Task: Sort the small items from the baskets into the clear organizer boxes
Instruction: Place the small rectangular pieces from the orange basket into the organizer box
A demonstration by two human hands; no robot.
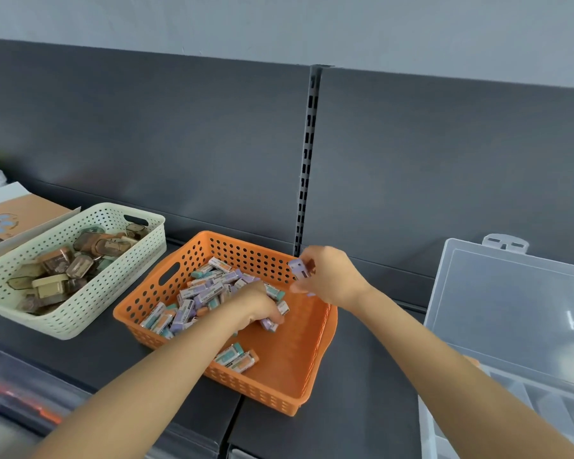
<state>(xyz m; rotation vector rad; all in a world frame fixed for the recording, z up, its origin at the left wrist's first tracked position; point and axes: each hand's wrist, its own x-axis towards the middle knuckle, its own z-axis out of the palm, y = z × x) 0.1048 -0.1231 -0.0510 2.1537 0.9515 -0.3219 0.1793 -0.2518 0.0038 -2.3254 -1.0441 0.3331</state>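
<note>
- Over the orange basket, the picking step is going on: the right hand is pinching a purple eraser just above the far rim.
- The left hand is digging into the erasers, fingers curling round some.
- The next move is likely calling for carrying these rightward to the clear organizer box, which is lying open well apart.

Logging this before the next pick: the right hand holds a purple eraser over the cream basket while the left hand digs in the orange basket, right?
No: the head view shows the right hand holding the purple eraser over the orange basket, not the cream basket; the left hand does dig there.
</note>
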